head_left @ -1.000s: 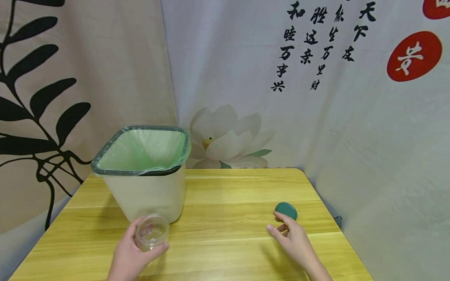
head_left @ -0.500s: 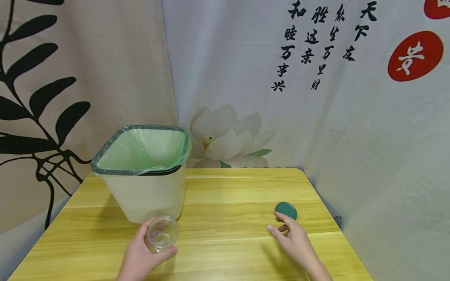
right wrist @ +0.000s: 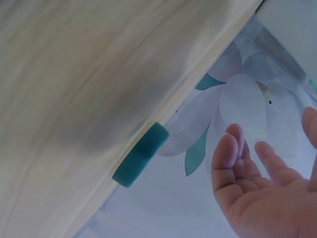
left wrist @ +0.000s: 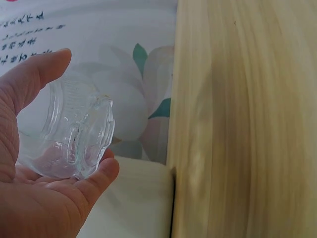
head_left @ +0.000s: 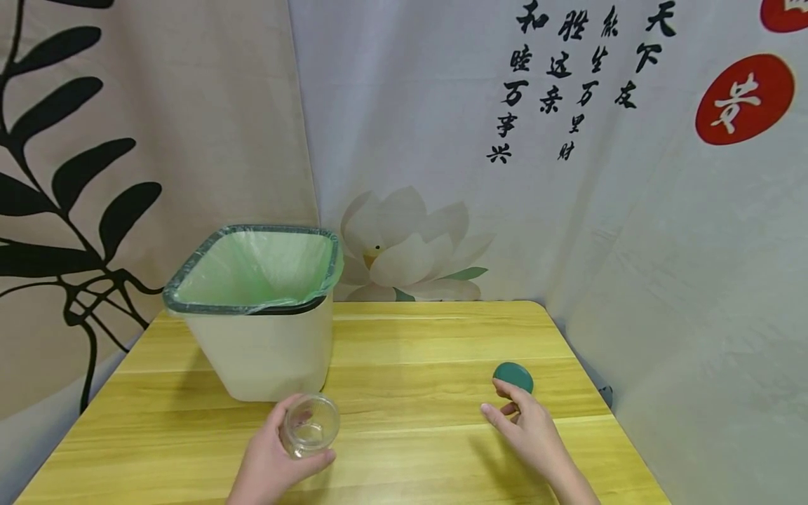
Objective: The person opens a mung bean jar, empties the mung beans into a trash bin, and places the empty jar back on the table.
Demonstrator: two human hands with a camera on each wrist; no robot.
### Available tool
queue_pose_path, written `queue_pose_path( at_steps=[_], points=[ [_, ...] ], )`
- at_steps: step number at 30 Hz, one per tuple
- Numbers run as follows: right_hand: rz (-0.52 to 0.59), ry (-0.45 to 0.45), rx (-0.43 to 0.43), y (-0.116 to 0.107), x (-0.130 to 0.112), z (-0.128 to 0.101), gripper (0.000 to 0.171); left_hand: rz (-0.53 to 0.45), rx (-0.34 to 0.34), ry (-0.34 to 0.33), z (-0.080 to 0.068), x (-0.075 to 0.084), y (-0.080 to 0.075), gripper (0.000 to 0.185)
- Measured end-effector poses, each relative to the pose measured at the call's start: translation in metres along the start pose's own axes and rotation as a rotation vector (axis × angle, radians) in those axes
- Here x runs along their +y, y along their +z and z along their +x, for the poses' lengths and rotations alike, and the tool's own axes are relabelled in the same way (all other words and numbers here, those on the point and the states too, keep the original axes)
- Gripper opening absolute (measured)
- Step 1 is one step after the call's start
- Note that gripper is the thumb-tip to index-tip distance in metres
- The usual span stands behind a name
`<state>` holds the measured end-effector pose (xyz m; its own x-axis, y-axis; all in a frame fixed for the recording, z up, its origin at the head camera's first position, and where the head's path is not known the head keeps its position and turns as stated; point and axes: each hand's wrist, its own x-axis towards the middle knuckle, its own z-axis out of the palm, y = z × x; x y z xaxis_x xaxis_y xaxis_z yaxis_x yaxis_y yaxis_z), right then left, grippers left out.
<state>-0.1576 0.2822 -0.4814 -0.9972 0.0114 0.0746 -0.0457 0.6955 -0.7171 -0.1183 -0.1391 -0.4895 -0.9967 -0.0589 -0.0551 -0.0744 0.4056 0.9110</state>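
My left hand point(head_left: 273, 449) holds a small clear glass jar point(head_left: 313, 424), its round mouth facing up and toward me. In the left wrist view the thumb and fingers wrap round the jar point(left wrist: 74, 129), and its thick base shows. A round green lid point(head_left: 514, 376) lies on the table at the right. Close by it hovers my right hand point(head_left: 530, 435), with fingers loosely bent and nothing in them. The right wrist view has the lid point(right wrist: 141, 154) flat on the wood, with a gap between it and the hand point(right wrist: 267, 193).
A white bin point(head_left: 268, 358) with a green plastic liner point(head_left: 278, 266) stands at the back left of the wooden table point(head_left: 410, 351). Behind hangs a printed curtain point(head_left: 410, 126) with a lotus and writing. The table's right edge runs just beyond the lid.
My left hand has carried the jar to the right and slightly toward me, away from the bin's front. The right hand and the lid have stayed almost still.
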Motion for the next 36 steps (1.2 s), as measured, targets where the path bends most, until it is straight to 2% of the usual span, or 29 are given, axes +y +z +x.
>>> queue_pose_path(
  at_steps=[6, 14, 22, 30, 36],
  points=[
    [-0.043, -0.009, -0.008, -0.003, 0.001, 0.002, 0.069, -0.016, -0.023, 0.011, 0.001, 0.000, 0.007, 0.101],
    [-0.105, -0.047, -0.001, -0.007, 0.004, 0.010, 0.071, -0.016, -0.014, 0.044, -0.001, 0.004, 0.014, 0.098],
    [-0.162, -0.071, 0.004, -0.012, 0.008, 0.021, 0.071, -0.029, -0.022, 0.038, -0.001, 0.008, 0.018, 0.097],
    [-0.246, -0.093, 0.011, -0.013, 0.018, 0.037, 0.072, -0.022, -0.004, 0.097, -0.001, 0.011, 0.026, 0.097],
    [-0.312, -0.057, 0.010, -0.012, 0.030, 0.050, 0.073, -0.031, -0.014, 0.109, -0.001, 0.012, 0.030, 0.097]
  ],
)
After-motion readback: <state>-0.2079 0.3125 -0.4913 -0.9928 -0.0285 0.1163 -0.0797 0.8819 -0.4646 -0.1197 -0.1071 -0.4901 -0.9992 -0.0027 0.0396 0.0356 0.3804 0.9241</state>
